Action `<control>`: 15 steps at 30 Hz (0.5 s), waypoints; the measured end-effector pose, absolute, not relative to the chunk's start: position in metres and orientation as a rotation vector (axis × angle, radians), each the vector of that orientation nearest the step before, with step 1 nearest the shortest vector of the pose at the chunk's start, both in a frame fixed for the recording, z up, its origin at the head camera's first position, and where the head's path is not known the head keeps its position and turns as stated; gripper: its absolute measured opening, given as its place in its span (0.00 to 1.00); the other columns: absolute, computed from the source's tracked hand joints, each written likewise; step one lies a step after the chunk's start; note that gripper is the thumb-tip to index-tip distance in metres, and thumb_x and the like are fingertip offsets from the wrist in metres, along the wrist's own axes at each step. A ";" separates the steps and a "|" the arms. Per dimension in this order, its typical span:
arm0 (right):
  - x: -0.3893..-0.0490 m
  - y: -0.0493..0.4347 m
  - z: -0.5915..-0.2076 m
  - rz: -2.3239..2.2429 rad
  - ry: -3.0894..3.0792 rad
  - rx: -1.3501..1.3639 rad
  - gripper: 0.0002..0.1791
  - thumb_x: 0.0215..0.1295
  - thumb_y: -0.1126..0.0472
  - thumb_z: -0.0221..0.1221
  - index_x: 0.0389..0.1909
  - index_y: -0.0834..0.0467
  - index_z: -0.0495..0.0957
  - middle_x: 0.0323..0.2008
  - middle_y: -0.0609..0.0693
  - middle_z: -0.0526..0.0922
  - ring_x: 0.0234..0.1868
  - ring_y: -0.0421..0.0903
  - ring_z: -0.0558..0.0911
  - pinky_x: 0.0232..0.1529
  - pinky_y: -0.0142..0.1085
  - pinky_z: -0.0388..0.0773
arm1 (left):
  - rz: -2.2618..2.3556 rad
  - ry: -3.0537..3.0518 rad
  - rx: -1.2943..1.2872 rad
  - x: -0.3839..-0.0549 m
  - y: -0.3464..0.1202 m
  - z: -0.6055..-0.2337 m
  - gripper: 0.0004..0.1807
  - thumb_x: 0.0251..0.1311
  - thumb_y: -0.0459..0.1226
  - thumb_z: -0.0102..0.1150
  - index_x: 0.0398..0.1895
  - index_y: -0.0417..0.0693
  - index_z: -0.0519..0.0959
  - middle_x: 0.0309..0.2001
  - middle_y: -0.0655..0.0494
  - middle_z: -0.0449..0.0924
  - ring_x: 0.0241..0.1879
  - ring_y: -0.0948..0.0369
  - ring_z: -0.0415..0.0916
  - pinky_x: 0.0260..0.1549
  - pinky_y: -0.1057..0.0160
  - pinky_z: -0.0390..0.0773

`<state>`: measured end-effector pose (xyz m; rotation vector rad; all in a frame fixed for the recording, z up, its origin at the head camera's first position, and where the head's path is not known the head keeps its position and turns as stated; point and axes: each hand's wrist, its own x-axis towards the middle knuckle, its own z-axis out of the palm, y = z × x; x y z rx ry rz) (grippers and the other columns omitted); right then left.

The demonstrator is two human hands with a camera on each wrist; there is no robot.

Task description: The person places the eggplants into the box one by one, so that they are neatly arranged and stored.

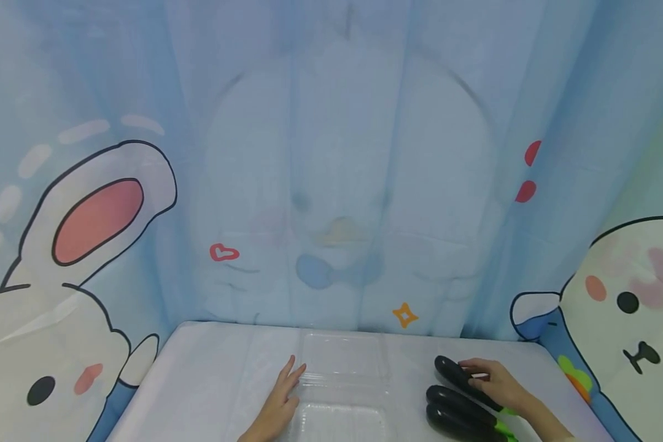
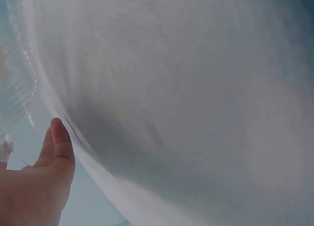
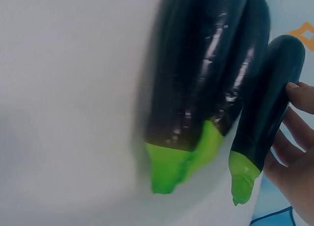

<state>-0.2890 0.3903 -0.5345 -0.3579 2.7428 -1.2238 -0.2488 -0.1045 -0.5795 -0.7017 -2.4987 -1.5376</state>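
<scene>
On the right side of the table, my right hand [image 1: 497,382] grips the farthest of three dark eggplants [image 1: 449,368]. The right wrist view shows this eggplant [image 3: 267,98] with its green stem end, fingers [image 3: 298,96] along its side. Two more eggplants [image 3: 186,88] lie against each other right beside it. My left hand [image 1: 276,402] is at the left edge of a clear plastic box [image 1: 301,423], fingers extended, with its lid part [image 1: 345,356] folded back behind. In the left wrist view the left hand [image 2: 39,184] has its fingers near the clear plastic [image 2: 17,88].
A white cloth covers the table [image 1: 210,374]. Behind it hangs a light blue curtain [image 1: 342,153] printed with cartoon animals, close to the table's far edge. The plastic box lies between the left hand and the eggplants.
</scene>
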 end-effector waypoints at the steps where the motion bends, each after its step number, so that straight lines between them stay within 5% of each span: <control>1: -0.289 0.391 -0.533 -1.221 2.754 -0.381 0.21 0.58 0.77 0.58 0.55 0.76 0.74 0.52 0.72 0.78 0.50 0.66 0.80 0.44 0.47 0.83 | -1.530 -2.504 -0.695 -0.249 -0.104 -0.579 0.33 0.56 0.24 0.44 0.70 0.32 0.63 0.73 0.27 0.46 0.61 0.35 0.69 0.59 0.36 0.68; 15: -0.279 0.355 -0.491 -1.214 2.849 -0.469 0.21 0.62 0.75 0.59 0.57 0.72 0.75 0.54 0.69 0.79 0.52 0.63 0.80 0.45 0.44 0.83 | -1.522 -2.519 -0.667 -0.248 -0.102 -0.580 0.32 0.57 0.25 0.42 0.70 0.34 0.65 0.74 0.28 0.46 0.61 0.34 0.69 0.60 0.32 0.63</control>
